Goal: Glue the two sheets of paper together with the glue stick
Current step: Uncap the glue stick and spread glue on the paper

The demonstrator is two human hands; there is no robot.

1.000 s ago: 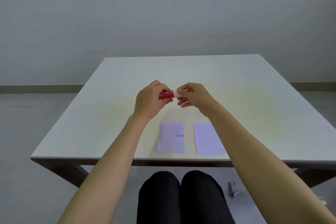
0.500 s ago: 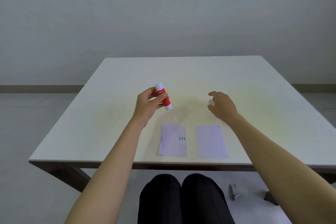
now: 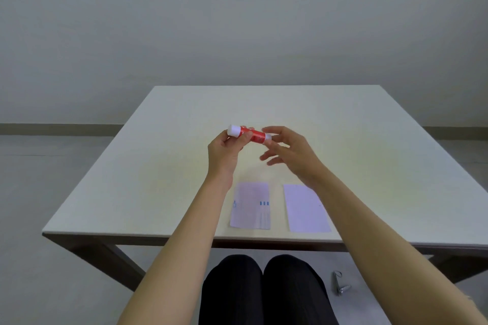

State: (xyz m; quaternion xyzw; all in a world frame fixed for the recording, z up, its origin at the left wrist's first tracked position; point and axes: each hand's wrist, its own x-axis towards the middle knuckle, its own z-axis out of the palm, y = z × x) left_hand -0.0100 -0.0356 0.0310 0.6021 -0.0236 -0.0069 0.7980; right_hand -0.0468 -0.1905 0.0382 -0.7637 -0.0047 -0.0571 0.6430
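Note:
My left hand (image 3: 224,150) holds a red glue stick (image 3: 257,136) above the middle of the white table (image 3: 369,161). The stick lies almost level, with one white end pointing left. My right hand (image 3: 293,155) is at the stick's right end, fingers spread, with thumb and forefinger on either side of that white tip. I cannot tell whether they touch it. Two small sheets lie side by side near the front edge: a left sheet (image 3: 250,206) with blue marks and a plain right sheet (image 3: 306,208). My right forearm covers the right sheet's far corner. No loose cap shows.
My knees in dark trousers (image 3: 264,293) are under the table's front edge. A small metal object (image 3: 340,285) lies on the floor to the right of them. A plain grey wall stands behind the table.
My right hand went out to the right, then came back to the stick's right end. My left hand turned the stick from tilted upright to nearly level.

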